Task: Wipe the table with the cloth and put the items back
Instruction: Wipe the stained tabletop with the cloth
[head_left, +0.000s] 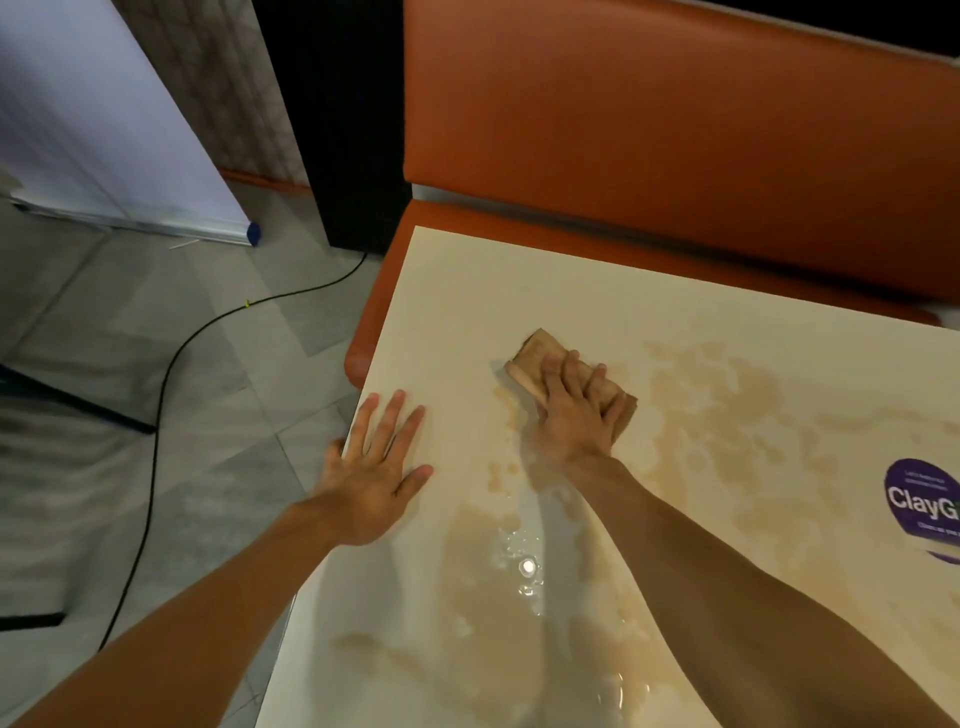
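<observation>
A folded tan cloth (532, 358) lies on the cream table (467, 291), in its middle part. My right hand (576, 410) presses flat on the cloth with straight fingers and covers most of it. My left hand (376, 467) rests flat on the table near its left edge, fingers spread and nothing under them. Brownish wet smears (727, 415) spread over the table to the right of the cloth and toward me. No other table items are in view.
An orange bench seat (649, 130) stands against the table's far edge. A purple round sticker (924, 501) sits on the table at the right. On the tiled floor to the left lie a black cable (171, 364) and a white banner stand (104, 130).
</observation>
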